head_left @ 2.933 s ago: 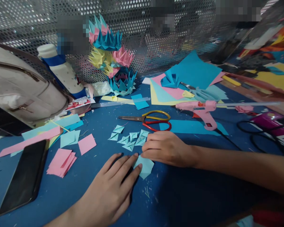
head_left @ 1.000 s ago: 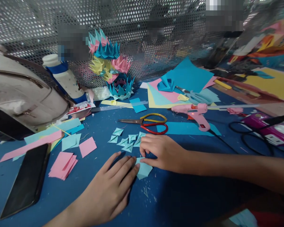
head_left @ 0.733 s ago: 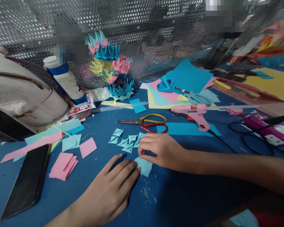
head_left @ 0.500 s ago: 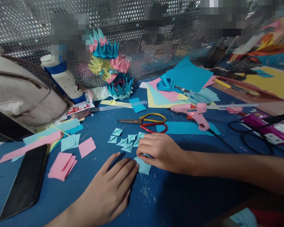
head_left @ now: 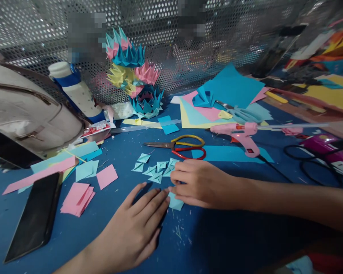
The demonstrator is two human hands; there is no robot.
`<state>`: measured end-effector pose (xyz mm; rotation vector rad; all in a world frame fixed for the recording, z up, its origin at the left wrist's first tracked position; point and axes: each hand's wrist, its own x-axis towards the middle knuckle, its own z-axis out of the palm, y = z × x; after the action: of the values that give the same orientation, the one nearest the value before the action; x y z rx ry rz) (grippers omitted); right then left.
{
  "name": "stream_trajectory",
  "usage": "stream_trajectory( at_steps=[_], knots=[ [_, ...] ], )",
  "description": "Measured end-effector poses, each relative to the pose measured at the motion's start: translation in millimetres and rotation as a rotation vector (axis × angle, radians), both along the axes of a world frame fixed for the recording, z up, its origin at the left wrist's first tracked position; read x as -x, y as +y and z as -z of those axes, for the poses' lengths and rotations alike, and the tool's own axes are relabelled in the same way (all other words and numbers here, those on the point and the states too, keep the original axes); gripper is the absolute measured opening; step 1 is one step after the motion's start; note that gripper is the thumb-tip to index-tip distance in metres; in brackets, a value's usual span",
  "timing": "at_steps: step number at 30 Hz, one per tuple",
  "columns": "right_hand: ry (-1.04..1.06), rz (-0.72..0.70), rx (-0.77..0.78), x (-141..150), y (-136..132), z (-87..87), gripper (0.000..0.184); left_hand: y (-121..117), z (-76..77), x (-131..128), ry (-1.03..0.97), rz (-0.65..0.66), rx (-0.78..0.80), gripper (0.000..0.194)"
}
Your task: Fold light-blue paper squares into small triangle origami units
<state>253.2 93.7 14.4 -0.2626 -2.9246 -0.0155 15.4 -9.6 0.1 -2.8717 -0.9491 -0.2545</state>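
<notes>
My left hand [head_left: 137, 224] lies flat on the blue table, palm down with its fingers stretched out. Its fingertips touch the left edge of a light blue square of paper [head_left: 176, 203]. Over the upper part of that square, my right hand [head_left: 201, 183] is closed, fingers curled down and pinching at the paper; the fingertips and the paper under them are partly hidden. Just beyond my hands lie several small folded light blue paper pieces [head_left: 156, 177]. Scissors with one yellow and one red handle [head_left: 188, 146] rest behind these.
A pink glue gun [head_left: 240, 133] lies right of the scissors. At left are a phone [head_left: 34, 217], pink paper squares [head_left: 77, 199] and paper strips [head_left: 42, 180]. A bottle [head_left: 76, 91], a bag [head_left: 28, 106] and stacked paper flowers [head_left: 147, 101] stand along the perforated metal panel.
My right hand has shifted slightly right along the light blue square. My left hand stays nearly in place. The whole view has turned a little.
</notes>
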Motion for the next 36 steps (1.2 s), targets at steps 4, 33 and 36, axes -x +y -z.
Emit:
stream_trajectory(
  at_steps=[4,33,36],
  knots=[
    [-0.13,0.022,0.019,-5.4,-0.6,-13.1,0.02,1.0,-1.0,0.8,0.013,0.003,0.005,0.045],
    [-0.14,0.081,0.764,-8.8,28.5,-9.0,0.003,-1.9,1.2,-21.9,0.008,-0.066,0.192,0.06],
    [-0.14,0.114,0.751,-8.5,25.0,-8.4,0.002,-2.3,1.8,-23.1,0.011,-0.076,0.181,0.06]
  ],
)
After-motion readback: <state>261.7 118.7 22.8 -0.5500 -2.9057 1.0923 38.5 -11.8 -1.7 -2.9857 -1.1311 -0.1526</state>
